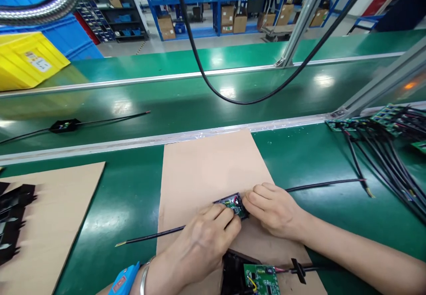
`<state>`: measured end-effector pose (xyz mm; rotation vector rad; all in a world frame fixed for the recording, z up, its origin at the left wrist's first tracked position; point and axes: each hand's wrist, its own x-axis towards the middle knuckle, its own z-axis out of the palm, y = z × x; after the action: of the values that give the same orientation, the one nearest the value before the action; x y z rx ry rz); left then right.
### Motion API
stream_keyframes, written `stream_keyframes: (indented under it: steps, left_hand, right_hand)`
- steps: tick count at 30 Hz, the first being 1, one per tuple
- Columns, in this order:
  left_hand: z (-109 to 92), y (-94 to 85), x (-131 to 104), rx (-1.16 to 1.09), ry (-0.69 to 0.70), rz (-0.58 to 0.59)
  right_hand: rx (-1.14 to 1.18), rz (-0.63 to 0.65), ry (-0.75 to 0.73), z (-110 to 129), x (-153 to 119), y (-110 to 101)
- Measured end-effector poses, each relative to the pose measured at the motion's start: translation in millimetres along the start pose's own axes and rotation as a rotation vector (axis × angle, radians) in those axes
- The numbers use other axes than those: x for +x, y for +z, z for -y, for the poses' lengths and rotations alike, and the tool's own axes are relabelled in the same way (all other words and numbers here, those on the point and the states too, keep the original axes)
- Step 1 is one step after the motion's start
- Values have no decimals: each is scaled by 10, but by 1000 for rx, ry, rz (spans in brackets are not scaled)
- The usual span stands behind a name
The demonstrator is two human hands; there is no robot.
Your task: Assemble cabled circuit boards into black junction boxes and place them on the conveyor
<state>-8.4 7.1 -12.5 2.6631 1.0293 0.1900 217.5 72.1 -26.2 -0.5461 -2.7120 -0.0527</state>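
Observation:
A small black plastic case (pixel 244 215) with a green circuit board (pixel 232 204) inside lies over the cardboard sheet. My left hand (pixel 208 237) has its fingers closed on the near left side of this case. At the case's right end, my right hand (pixel 274 206) pinches with fingers pressed together, partly hiding the cable entry. One black cable (pixel 153 235) runs out to the left from under my left hand, and another black cable (pixel 326 183) emerges to the right behind my right hand. Just below, a second green board (pixel 262 277) sits by a black case part.
The brown cardboard (pixel 206 166) rests on the green bench (pixel 129 197). To the left, black case parts (pixel 15 215) lie on another board. Boards with bundled cables (pixel 382 139) are at right. A cased unit (pixel 65 125) lies on the far strip; a black cable (pixel 246 103) hangs ahead.

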Motion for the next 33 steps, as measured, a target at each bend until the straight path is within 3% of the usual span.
stream_keyframes:
  steps: [5,10,15,21,26,29,33]
  left_hand:
    - [41,8,-33,70,41,-61]
    - [-23,0,-10,157,26,-110]
    - [-105,48,48,342,25,-141]
    - [64,24,-15,-20,38,-216]
    - [201,-245,-202,-130,-67,-309]
    - [293,-371,-413,-73,-224,-232]
    - [361,-314,-699,-39,-311,-108]
  right_hand:
    - [-31,106,-35,5,47,-33]
    - [35,7,42,-8,-23,12]
    - [132,1,75,-50,-90,47]
    - [438,-8,241,-153,-63,3]
    - [445,47,302,-273,-189,-236]
    - [395,76,356,-349,-391,-337]
    - [312,24,386,-367,-582,-289]
